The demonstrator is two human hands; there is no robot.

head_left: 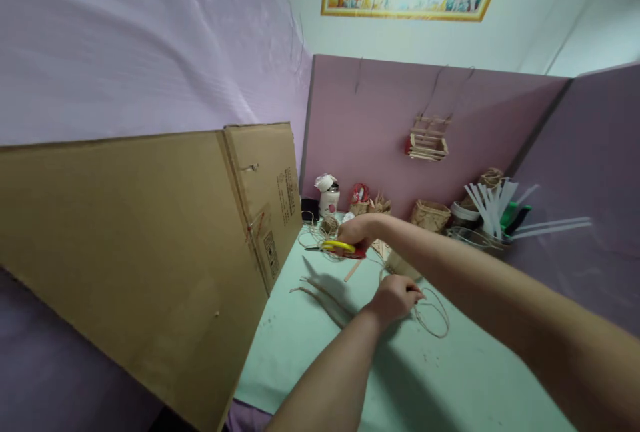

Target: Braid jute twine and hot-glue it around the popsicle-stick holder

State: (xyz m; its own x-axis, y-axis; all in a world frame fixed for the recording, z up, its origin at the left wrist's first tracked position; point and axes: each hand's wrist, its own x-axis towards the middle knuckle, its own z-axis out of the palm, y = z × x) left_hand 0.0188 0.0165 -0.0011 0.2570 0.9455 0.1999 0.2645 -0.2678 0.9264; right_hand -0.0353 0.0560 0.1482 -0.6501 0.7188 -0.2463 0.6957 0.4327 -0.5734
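My right hand (358,231) reaches across to the left over the far part of the table and is closed on scissors (339,246) with yellow and red handles. Their blades point left, above the tabletop. Closer to me, my left hand (396,297) is closed in a pinch on thin twine (434,335), which curls in a loop to its right. Some brown cord strands (320,300) lie to the left of that hand, partly hidden by the forearm. A tangle of twine (309,237) and a flat wooden stick (352,271) lie near the scissors.
A tall cardboard sheet (150,239) borders the green tabletop (450,379) on the left. Along the back stand a white jar (329,200), a woven basket (430,216) and a bundle of white strips (493,209). A small wooden stick basket (428,145) hangs on the pink partition.
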